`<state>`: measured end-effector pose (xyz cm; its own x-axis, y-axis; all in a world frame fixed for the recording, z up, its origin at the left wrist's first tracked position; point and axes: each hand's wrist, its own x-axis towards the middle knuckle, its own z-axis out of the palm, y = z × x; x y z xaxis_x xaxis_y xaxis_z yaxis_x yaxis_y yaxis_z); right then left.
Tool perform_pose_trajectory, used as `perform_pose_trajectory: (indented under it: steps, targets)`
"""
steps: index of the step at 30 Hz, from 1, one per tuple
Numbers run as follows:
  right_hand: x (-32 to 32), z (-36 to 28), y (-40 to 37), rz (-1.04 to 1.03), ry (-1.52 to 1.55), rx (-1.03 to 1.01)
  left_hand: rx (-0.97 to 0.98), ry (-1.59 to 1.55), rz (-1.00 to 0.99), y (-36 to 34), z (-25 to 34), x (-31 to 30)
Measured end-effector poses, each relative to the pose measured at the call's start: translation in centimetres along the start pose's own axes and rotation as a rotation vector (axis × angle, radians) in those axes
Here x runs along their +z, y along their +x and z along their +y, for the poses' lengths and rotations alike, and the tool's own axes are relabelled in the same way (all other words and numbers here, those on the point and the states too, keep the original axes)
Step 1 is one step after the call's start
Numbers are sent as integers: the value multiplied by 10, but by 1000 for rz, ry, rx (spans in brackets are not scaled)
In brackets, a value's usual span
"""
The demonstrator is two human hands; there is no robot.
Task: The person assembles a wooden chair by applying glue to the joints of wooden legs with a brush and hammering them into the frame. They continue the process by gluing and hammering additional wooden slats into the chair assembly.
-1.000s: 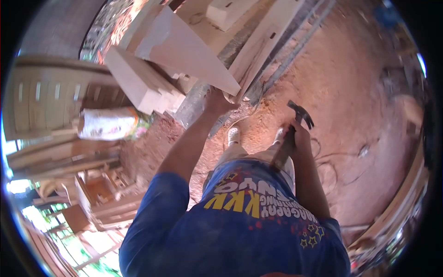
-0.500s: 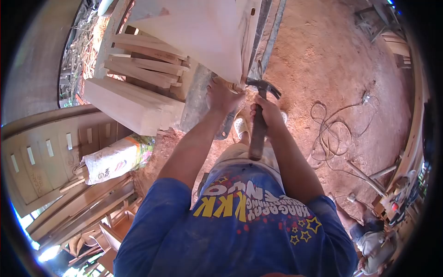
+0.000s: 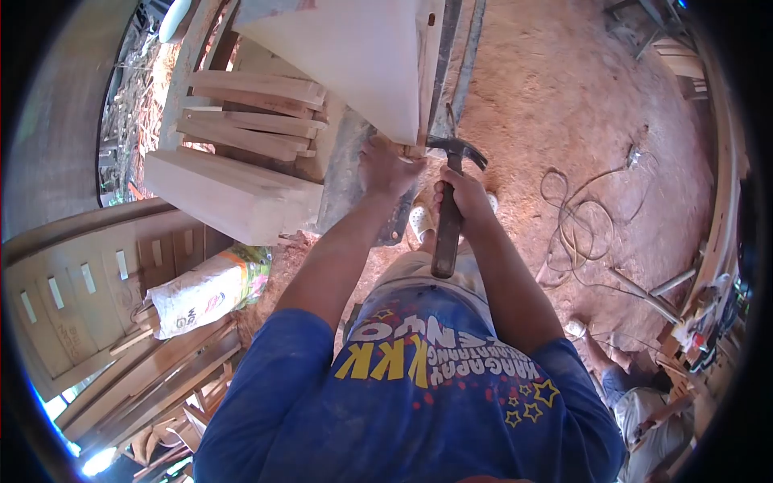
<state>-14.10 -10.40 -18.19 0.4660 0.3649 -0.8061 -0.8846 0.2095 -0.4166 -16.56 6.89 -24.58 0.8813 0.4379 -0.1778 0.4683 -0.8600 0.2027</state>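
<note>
My right hand is wrapped round the dark handle of a claw hammer. The hammer's head is up, with its face close to the near corner of a pale wooden panel and its claw turned to the right. At that same corner is my left hand, fingers curled in and pressed together just below the panel's edge. Whatever they pinch is too small or hidden to make out. Under my left wrist lies a grey, worn board or bench surface.
Several curved wooden slats and a thick pale block sit left of my hands. A printed sack rests against stacked wood at lower left. A tangled cord lies on the dirt floor. Another person is low at right.
The view has shifted slightly. My hands and the hammer keep nearly the same place at the panel's corner. The other person at lower right has changed posture.
</note>
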Motion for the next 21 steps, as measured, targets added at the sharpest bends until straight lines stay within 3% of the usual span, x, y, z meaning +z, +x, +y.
perform_pose_trajectory:
  steps: [4,7,11,17,20,21]
  targets:
    - [4,4,0,162,222,-91,-23,9,-19,1,-1,-3]
    - [7,12,6,23,-32,-43,-10,9,-11,2,-1,-10]
    - [15,7,-2,-18,-4,21,-153,-127,-129,2,4,-23]
    - [-4,10,6,-38,71,-47,-79,-98,-92,4,-11,-1]
    - [5,9,-1,201,200,-179,-34,-115,-50,2,-10,-5]
    - [7,12,5,224,216,-97,-50,-97,-53,4,-8,-5]
